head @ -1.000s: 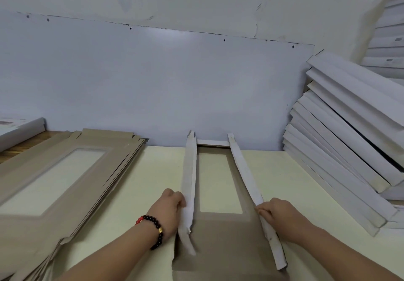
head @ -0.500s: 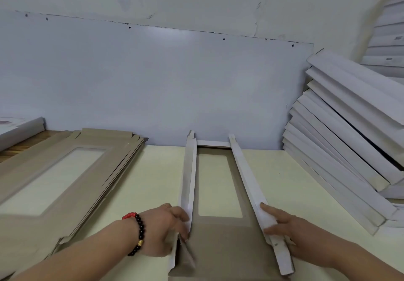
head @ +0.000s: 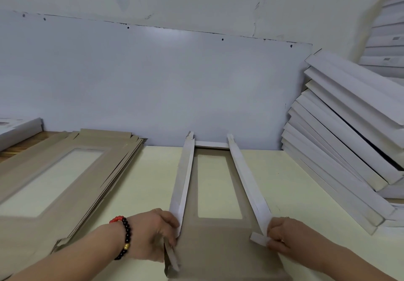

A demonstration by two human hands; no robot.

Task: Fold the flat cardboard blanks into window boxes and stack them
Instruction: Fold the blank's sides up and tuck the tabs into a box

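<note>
My left hand [head: 157,234] pinches the near end of the left side wall [head: 183,178]; my right hand [head: 282,234] pinches the right wall's end tab [head: 259,239]. The blank [head: 218,248] lies flat on the surface [head: 295,182] before me. I should crease both walls evenly upright, then tuck tabs squarely inward.

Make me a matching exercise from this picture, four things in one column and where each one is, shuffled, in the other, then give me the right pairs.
Things:
1. flat blanks
2. finished boxes
3. box being folded
4. bead bracelet

Places:
A. on the left wrist
B. centre of the table, between left hand and right hand
C. stacked at the right, leaning
D. piled on the left of the table

Pairs: 1-D, 2-C, 3-B, 4-A
</note>
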